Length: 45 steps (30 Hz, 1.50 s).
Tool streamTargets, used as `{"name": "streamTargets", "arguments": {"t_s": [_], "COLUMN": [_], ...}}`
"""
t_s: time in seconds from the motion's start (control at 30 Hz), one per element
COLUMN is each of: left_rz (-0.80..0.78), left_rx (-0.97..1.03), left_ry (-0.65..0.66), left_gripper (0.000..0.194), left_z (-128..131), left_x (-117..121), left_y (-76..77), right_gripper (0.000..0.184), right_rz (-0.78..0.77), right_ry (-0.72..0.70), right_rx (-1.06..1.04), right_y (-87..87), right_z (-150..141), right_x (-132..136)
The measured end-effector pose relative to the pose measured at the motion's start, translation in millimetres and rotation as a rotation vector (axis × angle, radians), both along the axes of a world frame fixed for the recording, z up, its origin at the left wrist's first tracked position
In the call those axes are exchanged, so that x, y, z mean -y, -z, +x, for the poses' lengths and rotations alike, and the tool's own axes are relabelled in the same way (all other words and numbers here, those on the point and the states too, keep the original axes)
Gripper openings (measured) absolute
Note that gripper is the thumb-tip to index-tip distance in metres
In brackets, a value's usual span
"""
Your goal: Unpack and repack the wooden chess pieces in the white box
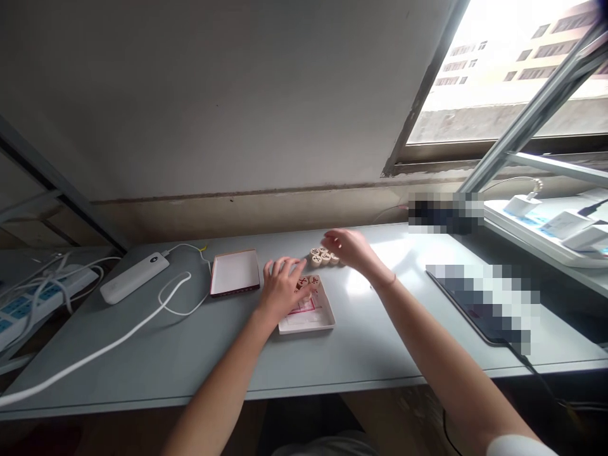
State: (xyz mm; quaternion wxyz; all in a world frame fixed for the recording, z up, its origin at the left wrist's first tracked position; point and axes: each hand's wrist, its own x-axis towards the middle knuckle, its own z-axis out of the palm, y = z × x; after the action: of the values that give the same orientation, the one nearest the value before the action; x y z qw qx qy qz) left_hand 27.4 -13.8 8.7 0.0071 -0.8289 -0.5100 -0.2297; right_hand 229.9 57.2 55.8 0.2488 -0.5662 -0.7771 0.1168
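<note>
My left hand [282, 288] is over a shallow white box [308, 326], its fingers spread and its thumb apart from the index finger. Round wooden Chinese chess pieces [314, 280] with red characters lie in the box, partly hidden under this hand. A red-lined sheet shows on the box's floor. My right hand [349, 250] is just above and beside a cluster of chess pieces [325, 258] on the table behind the box. Its fingers are loosely bent and apart, with nothing visible between them; the hand covers the cluster's right end.
An open box lid [235, 272], white inside, lies left of the box. Farther left are a white power bank [135, 278] and a looping white cable [118, 342]. A tablet-like device [475, 310] lies on the right. Power strips [42, 304] flank the table [370, 354].
</note>
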Motion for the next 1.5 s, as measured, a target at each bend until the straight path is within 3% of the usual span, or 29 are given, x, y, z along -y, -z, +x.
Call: {"name": "streamTargets", "arguments": {"t_s": [0.1, 0.17, 0.33, 0.5, 0.63, 0.8, 1.0, 1.1, 1.17, 1.23, 1.5], "left_rz": [0.107, 0.136, 0.063, -0.039, -0.074, -0.097, -0.061, -0.114, -0.158, -0.203, -0.402], "left_rx": [0.104, 0.158, 0.305, 0.3, 0.158, 0.042, -0.01, 0.012, 0.017, 0.017, 0.08], "left_ry": [0.082, 0.154, 0.206, 0.258, 0.311, 0.33, 0.279, 0.198, 0.166, 0.163, 0.197], "left_gripper": [0.051, 0.042, 0.027, 0.008, 0.002, 0.004, 0.009, 0.022, 0.028, 0.033, 0.061], "left_z": [2.6, 5.7, 15.0, 15.3, 12.6, 14.3, 9.3, -2.4, -10.8, -17.4, -28.2], "left_x": [0.3, 2.6, 9.6, 12.0, 12.0, 11.0, 8.9, 4.6, 0.9, -2.2, -3.5], "left_y": [0.5, 1.0, 4.0, 1.0, -3.9, 0.5, -2.4, -7.7, -9.7, -10.3, -8.2], "right_gripper": [0.029, 0.032, 0.042, 0.04, 0.041, 0.035, 0.021, 0.025, 0.013, 0.004, 0.008], "right_rz": [-0.135, -0.227, -0.338, -0.34, -0.356, -0.304, -0.101, -0.02, 0.005, 0.014, 0.035], "right_ry": [-0.254, -0.305, -0.181, -0.03, -0.022, -0.09, -0.224, -0.248, -0.299, -0.346, -0.296], "right_rx": [-0.351, -0.54, -0.886, -1.014, -0.979, -0.895, -0.651, -0.495, -0.408, -0.349, -0.278], "right_y": [2.8, 10.0, 32.3, 44.9, 48.7, 52.4, 54.1, 53.7, 53.8, 55.1, 63.6], "right_z": [-12.1, -17.3, -10.1, 7.6, 7.9, 1.7, -1.4, -2.8, -4.1, -5.7, -12.7], "right_x": [46.6, 66.5, 77.4, 75.8, 76.7, 78.7, 83.0, 84.9, 85.6, 85.5, 85.3]}}
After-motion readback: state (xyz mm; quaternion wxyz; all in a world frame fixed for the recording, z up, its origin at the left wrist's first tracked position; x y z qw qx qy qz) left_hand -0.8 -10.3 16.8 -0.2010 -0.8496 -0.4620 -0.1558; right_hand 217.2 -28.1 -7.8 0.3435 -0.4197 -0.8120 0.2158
